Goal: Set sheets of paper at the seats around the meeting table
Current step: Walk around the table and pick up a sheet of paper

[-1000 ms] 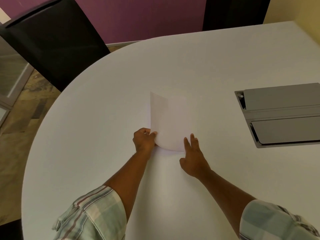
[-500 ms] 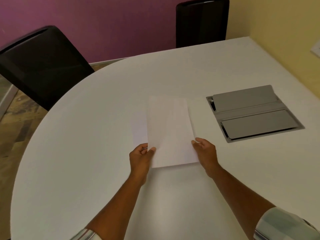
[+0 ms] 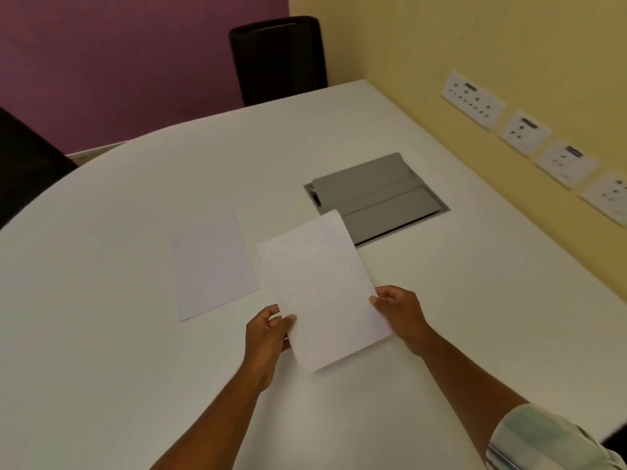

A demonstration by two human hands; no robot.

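Observation:
I hold a white sheet of paper (image 3: 322, 286) above the white meeting table (image 3: 118, 351), tilted with its far corner toward the right. My left hand (image 3: 266, 337) pinches its near left edge, and my right hand (image 3: 400, 312) grips its right edge. It may be more than one sheet; I cannot tell. Another white sheet (image 3: 213, 268) lies flat on the table just left of the held one, apart from both hands.
A grey cable hatch (image 3: 376, 196) is set into the tabletop beyond the held sheet. A black chair (image 3: 278, 59) stands at the far side, another black chair (image 3: 23, 164) at the left. The yellow wall on the right carries socket plates (image 3: 473, 100).
The held sheet has been lifted off and carried to the right, uncovering the sheet that stays flat on the table. My view has swung right toward the yellow wall.

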